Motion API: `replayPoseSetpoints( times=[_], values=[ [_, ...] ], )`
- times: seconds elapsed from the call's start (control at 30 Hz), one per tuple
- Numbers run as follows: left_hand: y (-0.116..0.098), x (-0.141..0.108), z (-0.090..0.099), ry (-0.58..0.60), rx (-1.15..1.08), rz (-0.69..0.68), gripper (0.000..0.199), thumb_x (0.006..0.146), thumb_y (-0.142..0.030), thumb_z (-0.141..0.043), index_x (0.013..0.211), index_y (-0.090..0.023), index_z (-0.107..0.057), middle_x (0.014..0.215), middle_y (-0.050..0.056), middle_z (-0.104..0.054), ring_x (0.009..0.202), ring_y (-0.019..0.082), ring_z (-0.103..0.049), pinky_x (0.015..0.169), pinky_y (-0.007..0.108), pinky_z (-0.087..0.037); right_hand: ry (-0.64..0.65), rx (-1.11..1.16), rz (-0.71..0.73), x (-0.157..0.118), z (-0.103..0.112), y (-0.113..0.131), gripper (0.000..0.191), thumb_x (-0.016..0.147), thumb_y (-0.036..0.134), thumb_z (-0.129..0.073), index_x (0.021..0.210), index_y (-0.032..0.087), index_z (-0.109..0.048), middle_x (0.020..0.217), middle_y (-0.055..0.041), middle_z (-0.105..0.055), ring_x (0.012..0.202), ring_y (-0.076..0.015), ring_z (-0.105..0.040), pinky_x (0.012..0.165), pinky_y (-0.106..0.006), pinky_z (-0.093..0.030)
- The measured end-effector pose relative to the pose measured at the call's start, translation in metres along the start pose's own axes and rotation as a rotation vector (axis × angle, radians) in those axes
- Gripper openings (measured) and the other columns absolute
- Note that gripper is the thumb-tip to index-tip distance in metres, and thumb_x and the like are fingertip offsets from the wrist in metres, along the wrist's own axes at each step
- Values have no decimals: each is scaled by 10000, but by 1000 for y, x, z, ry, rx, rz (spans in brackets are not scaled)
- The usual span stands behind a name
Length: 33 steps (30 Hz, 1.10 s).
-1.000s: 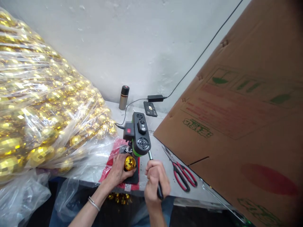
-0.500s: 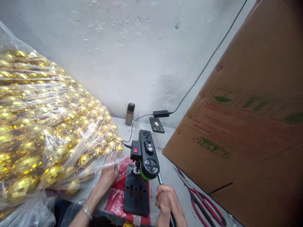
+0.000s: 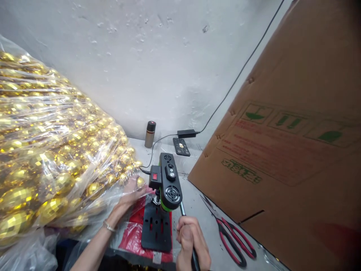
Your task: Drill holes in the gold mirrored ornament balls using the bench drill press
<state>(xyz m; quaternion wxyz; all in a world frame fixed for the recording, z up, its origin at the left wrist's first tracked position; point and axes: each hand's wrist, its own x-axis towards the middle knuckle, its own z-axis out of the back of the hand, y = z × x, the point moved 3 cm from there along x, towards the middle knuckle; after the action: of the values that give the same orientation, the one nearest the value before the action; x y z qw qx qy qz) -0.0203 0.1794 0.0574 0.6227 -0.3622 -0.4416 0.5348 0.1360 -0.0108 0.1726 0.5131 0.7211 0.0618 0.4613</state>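
My right hand [image 3: 193, 241] is wrapped around the lever [image 3: 195, 260] of a small black-and-green bench drill press [image 3: 171, 178]. The lever slants up to the machine's right side. Left of the machine, my left hand [image 3: 131, 194] reaches behind clear plastic, its fingers blurred. A faceted gold ball [image 3: 140, 182] shows between those fingers. Beside that hand, a big clear bag [image 3: 93, 214] bulges with gold balls. The slotted black base plate [image 3: 157, 235] lies on red plastic [image 3: 131, 239], with no ball visible on it. The machine's head hides the drilling spot.
Red-and-black scissors [image 3: 232, 237] lie at the right, by a tall cardboard box [image 3: 270, 150]. Toward the wall are a brown bottle [image 3: 150, 135], a black phone [image 3: 181, 146] and a power adapter [image 3: 186, 133], whose cable runs to the machine.
The view has shifted slightly right. My left hand has moved up beside the machine's switch box, and a separate gold ball now shows at its fingers. My right hand stays on the lever.
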Motion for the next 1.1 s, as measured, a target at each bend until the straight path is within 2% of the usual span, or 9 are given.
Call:
replayPoseSetpoints(
  times=[0.1,0.17,0.27,0.4,0.5,0.63,0.83,0.97,1.1],
  values=[
    [2,-34,6,68,-13,62,487,753,-530,-795,1132,-230,-742,1059,90,-812,1065,364,-759,948,473,-602,82,-23,127,5,4,-5,347,1091,205,-462,747,227,-507,702,41,-512,572,-99,-459,540,-252,-353],
    [1,-60,9,87,-61,115,538,783,-589,-738,1164,-210,-728,1063,78,-825,1060,339,-766,965,452,-604,122,-38,195,8,6,-7,326,1078,175,-460,760,227,-512,700,39,-520,559,-97,-474,511,-240,-363],
    [2,-90,6,103,-246,229,648,793,-703,-698,1162,-171,-726,1129,101,-827,1112,336,-758,1015,441,-592,124,-58,200,10,8,-7,311,1071,159,-451,777,227,-525,701,31,-525,557,-103,-491,501,-238,-380],
    [6,-108,-7,113,-385,293,731,797,-762,-689,1214,-162,-708,1231,124,-806,1199,348,-738,1071,455,-574,130,-72,189,10,7,-3,310,1074,151,-438,795,230,-549,712,28,-529,579,-105,-510,516,-229,-403],
    [10,-113,-17,101,-282,234,712,800,-738,-698,1250,-186,-694,1233,117,-802,1195,345,-739,1074,473,-573,151,-78,193,11,7,-1,308,1080,166,-433,800,233,-541,716,34,-533,581,-98,-511,510,-215,-403],
    [11,-119,-26,88,-52,53,586,866,-594,-712,1316,-222,-666,1287,133,-773,1220,347,-717,1088,533,-550,170,-84,199,11,8,0,298,1081,166,-426,810,233,-530,725,41,-535,548,-85,-474,489,-204,-390],
    [4,-120,-38,35,105,-178,496,871,-446,-733,1303,-220,-645,1221,154,-769,1139,367,-734,991,566,-590,172,-76,225,10,9,0,281,1063,138,-433,822,227,-547,724,30,-523,557,-97,-477,490,-221,-391],
    [-4,-118,-45,42,168,-250,449,809,-378,-768,1214,-211,-669,1110,131,-784,1031,359,-750,941,554,-594,177,-77,224,10,9,1,278,1058,130,-435,818,230,-532,722,32,-524,550,-93,-454,489,-215,-382],
    [-12,-116,-49,99,226,-252,474,752,-349,-804,1192,-213,-689,1069,118,-781,1000,362,-738,906,529,-591,176,-92,212,11,10,2,266,1062,143,-440,832,231,-542,724,34,-537,549,-91,-463,489,-212,-382]
  ],
)
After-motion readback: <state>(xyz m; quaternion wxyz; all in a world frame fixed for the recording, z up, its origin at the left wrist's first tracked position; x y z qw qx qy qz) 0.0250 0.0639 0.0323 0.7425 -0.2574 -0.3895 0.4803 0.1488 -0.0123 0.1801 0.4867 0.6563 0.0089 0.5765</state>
